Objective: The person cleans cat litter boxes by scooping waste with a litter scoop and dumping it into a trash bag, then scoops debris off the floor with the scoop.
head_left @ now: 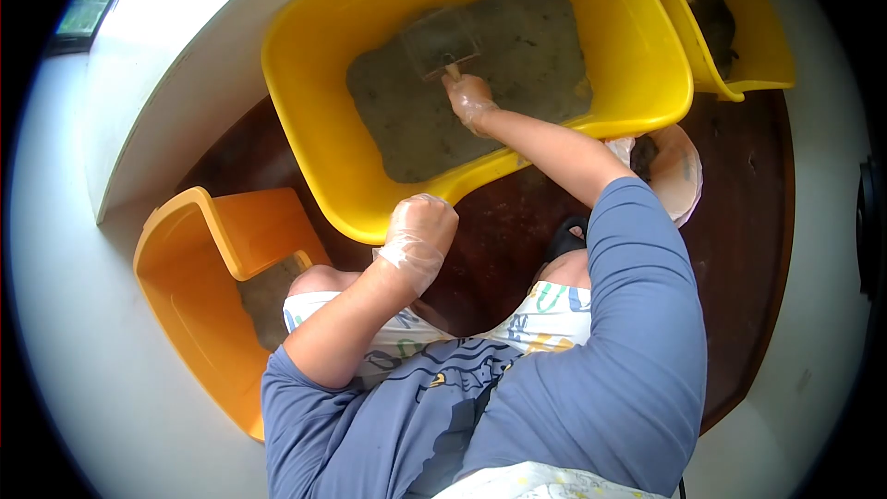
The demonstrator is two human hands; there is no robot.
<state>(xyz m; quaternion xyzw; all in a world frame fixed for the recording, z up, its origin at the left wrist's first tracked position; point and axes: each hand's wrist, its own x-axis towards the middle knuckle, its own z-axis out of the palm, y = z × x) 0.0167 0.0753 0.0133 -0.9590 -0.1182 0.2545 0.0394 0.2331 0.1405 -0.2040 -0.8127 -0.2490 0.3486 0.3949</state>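
In the head view, a large yellow litter box [637,46] holds grey, sand-like litter [517,55]. My right hand [468,100], in a clear plastic glove, reaches over the near rim and is closed round the pale handle of a litter scoop [442,42]. The scoop's see-through, wide head lies on the litter, pointing toward the far side. My left hand [422,226], also in a clear glove, is closed on the litter box's near left rim; its fingertips are hidden.
An orange litter box [176,286] with grey litter stands at my left. A dark cat [710,14] is in another yellow box [762,46] at the far right. Beneath my right arm sits a pale round container [679,176] with dark clumps. White walls flank the dark red floor [739,249].
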